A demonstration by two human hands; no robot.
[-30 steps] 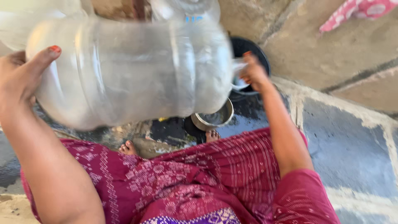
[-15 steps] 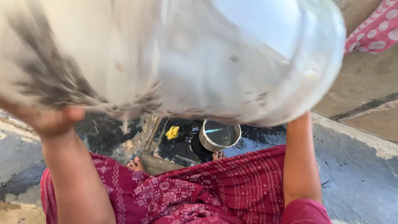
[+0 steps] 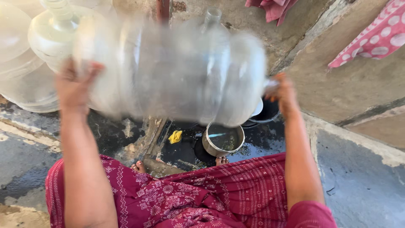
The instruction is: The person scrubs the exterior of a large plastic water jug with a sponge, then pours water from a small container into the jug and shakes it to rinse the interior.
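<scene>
Head view: I held the large clear water jug point(image 3: 177, 71) sideways at chest height, above the wet stone floor point(image 3: 358, 181); the left hand point(image 3: 76, 86) pressed flat on its base, fingers spread; the right hand point(image 3: 284, 95) closed round its neck end; motion blur suggested I was shaking it, a rinsing step by my judgement; next I would need firm support while tipping it toward the steel pot point(image 3: 222, 139) and yellow scrubber point(image 3: 175, 136).

Both arms reach forward: the left hand point(image 3: 76, 86) presses flat on the jug's point(image 3: 177, 71) base, the right hand point(image 3: 284, 95) grips its neck.
</scene>
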